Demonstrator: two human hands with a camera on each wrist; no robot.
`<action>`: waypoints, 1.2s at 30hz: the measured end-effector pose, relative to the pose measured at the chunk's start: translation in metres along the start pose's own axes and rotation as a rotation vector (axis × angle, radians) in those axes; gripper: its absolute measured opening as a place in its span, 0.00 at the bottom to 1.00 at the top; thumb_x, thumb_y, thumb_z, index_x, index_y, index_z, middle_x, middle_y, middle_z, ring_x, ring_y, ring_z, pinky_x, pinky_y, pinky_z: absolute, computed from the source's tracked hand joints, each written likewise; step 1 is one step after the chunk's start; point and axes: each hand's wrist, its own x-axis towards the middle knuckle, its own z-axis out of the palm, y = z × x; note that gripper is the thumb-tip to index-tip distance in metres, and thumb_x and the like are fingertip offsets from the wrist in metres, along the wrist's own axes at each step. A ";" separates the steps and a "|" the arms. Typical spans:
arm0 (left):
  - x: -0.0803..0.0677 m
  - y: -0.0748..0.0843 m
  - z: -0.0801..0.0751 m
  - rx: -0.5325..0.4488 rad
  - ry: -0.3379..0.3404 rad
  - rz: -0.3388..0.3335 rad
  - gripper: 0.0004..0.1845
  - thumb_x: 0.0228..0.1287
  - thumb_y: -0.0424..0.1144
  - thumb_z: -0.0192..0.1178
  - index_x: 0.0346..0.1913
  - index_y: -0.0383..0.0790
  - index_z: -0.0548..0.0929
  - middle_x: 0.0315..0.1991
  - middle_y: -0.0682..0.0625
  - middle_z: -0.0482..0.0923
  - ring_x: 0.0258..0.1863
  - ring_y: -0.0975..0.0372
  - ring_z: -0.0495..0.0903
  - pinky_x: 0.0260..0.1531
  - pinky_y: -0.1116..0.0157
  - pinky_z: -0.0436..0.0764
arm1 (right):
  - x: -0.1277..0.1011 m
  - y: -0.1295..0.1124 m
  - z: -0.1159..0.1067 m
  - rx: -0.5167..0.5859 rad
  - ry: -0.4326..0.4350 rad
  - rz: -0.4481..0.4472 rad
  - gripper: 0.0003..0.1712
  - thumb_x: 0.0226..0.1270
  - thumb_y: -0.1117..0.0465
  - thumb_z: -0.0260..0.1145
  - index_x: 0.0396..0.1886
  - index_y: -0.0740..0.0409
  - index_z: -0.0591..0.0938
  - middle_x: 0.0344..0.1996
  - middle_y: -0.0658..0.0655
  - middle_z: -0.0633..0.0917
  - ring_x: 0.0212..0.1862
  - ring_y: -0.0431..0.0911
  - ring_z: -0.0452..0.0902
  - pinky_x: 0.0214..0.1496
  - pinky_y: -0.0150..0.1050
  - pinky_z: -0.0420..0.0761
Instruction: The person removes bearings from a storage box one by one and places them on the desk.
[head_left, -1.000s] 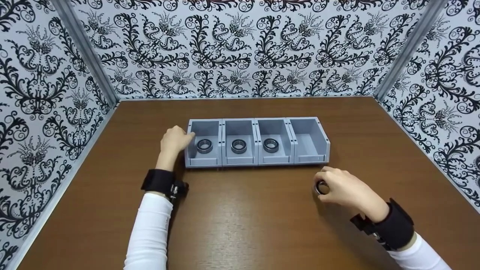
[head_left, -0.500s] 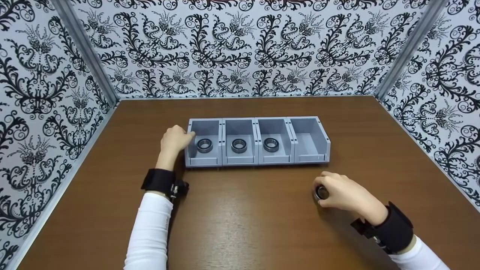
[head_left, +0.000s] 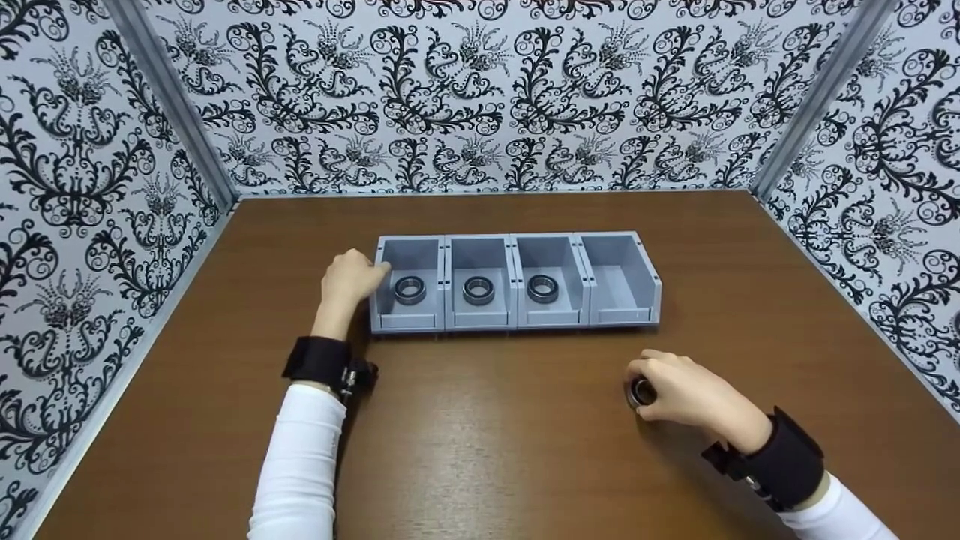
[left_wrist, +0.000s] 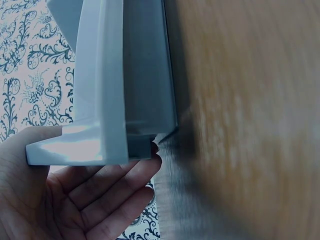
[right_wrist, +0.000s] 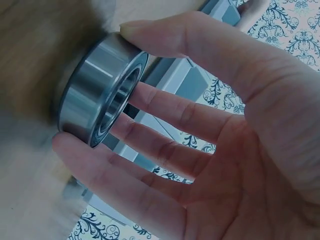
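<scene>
My right hand [head_left: 686, 394] pinches a steel ball bearing [right_wrist: 102, 90] between thumb and fingertips, on the right of the table before the bins. The bearing [head_left: 642, 391] is tilted up on edge, at or just above the tabletop. My left hand [head_left: 351, 281] grips the side wall of the leftmost grey bin [head_left: 407, 324], thumb over the rim and fingers outside; the left wrist view shows the bin wall [left_wrist: 112, 90] between them. Ring-shaped bearings lie flat in the left bin [head_left: 409, 290], the second bin [head_left: 478, 291] and the third bin [head_left: 542, 289]. The rightmost bin [head_left: 619, 289] holds none.
The joined row of grey bins stands mid-table on a brown wooden table [head_left: 480, 420], open fronts toward me. Patterned walls [head_left: 480, 97] with metal corner posts enclose the table at the back and both sides.
My right hand has come slightly down and toward me with the bearing, closer to the tabletop. The left hand and the bins stay in place.
</scene>
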 end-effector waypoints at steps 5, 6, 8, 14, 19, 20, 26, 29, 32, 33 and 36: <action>0.000 0.000 -0.001 -0.001 -0.005 0.002 0.22 0.69 0.54 0.56 0.22 0.42 0.76 0.48 0.33 0.87 0.49 0.39 0.86 0.47 0.43 0.82 | -0.001 0.002 0.002 0.003 0.005 -0.011 0.14 0.48 0.66 0.74 0.38 0.56 0.85 0.32 0.51 0.79 0.32 0.40 0.74 0.33 0.34 0.75; 0.000 0.000 -0.001 0.000 -0.005 0.001 0.22 0.69 0.54 0.56 0.23 0.41 0.76 0.48 0.33 0.87 0.49 0.39 0.85 0.47 0.42 0.82 | -0.001 0.002 0.002 0.005 0.005 -0.012 0.14 0.48 0.66 0.74 0.38 0.56 0.85 0.32 0.51 0.80 0.32 0.40 0.75 0.33 0.34 0.75; 0.000 0.000 -0.001 -0.001 -0.005 -0.002 0.22 0.69 0.54 0.56 0.25 0.40 0.78 0.49 0.33 0.86 0.50 0.39 0.85 0.48 0.42 0.82 | -0.001 0.002 0.002 0.005 0.007 -0.017 0.14 0.48 0.66 0.74 0.37 0.55 0.85 0.32 0.51 0.80 0.32 0.40 0.75 0.33 0.34 0.75; 0.000 0.001 0.000 0.001 -0.006 -0.004 0.23 0.70 0.54 0.56 0.21 0.42 0.73 0.45 0.33 0.86 0.47 0.40 0.85 0.45 0.44 0.82 | -0.001 0.002 0.004 0.008 0.006 -0.014 0.13 0.49 0.66 0.75 0.37 0.54 0.85 0.33 0.51 0.80 0.33 0.41 0.75 0.34 0.35 0.75; -0.001 0.002 0.000 0.000 -0.007 -0.003 0.24 0.70 0.54 0.56 0.19 0.44 0.70 0.44 0.33 0.86 0.47 0.39 0.85 0.46 0.43 0.82 | -0.001 0.003 0.004 0.012 0.002 -0.012 0.14 0.49 0.66 0.75 0.38 0.55 0.85 0.34 0.51 0.80 0.33 0.41 0.76 0.34 0.35 0.76; -0.001 0.002 0.000 0.000 -0.007 -0.004 0.24 0.70 0.54 0.56 0.20 0.44 0.70 0.45 0.33 0.86 0.48 0.39 0.85 0.47 0.43 0.82 | -0.001 0.003 0.004 0.010 0.004 -0.013 0.14 0.49 0.65 0.75 0.38 0.55 0.84 0.34 0.51 0.80 0.33 0.41 0.76 0.34 0.35 0.76; 0.000 0.002 -0.001 -0.001 -0.008 -0.006 0.23 0.70 0.54 0.56 0.23 0.41 0.75 0.47 0.32 0.87 0.50 0.38 0.85 0.48 0.42 0.82 | -0.001 0.002 0.005 0.004 0.008 -0.013 0.14 0.50 0.65 0.76 0.38 0.55 0.84 0.35 0.52 0.80 0.34 0.41 0.76 0.35 0.36 0.76; 0.000 0.002 -0.001 0.000 -0.008 -0.003 0.23 0.70 0.54 0.56 0.23 0.41 0.76 0.48 0.32 0.86 0.51 0.37 0.85 0.48 0.42 0.82 | -0.001 0.002 0.005 0.011 0.006 -0.008 0.14 0.50 0.65 0.75 0.39 0.55 0.84 0.35 0.52 0.80 0.34 0.42 0.77 0.35 0.36 0.77; 0.000 0.002 -0.001 -0.001 -0.006 -0.004 0.23 0.70 0.54 0.56 0.21 0.43 0.73 0.47 0.32 0.86 0.50 0.38 0.85 0.47 0.42 0.82 | -0.002 0.001 0.005 0.014 0.004 -0.001 0.15 0.50 0.66 0.75 0.39 0.55 0.84 0.36 0.52 0.80 0.34 0.42 0.76 0.36 0.36 0.77; 0.000 0.002 -0.001 0.000 -0.006 -0.005 0.24 0.70 0.54 0.56 0.20 0.43 0.71 0.46 0.32 0.87 0.49 0.38 0.85 0.47 0.43 0.82 | -0.002 0.001 0.005 0.014 0.003 0.000 0.15 0.50 0.66 0.75 0.40 0.55 0.84 0.36 0.52 0.80 0.34 0.42 0.76 0.36 0.37 0.77; 0.000 0.002 0.000 0.000 -0.006 -0.009 0.23 0.70 0.54 0.56 0.20 0.43 0.72 0.47 0.32 0.87 0.49 0.39 0.85 0.46 0.43 0.82 | -0.002 0.001 0.005 0.015 -0.002 0.005 0.15 0.51 0.66 0.75 0.40 0.55 0.84 0.36 0.52 0.80 0.35 0.42 0.76 0.36 0.37 0.77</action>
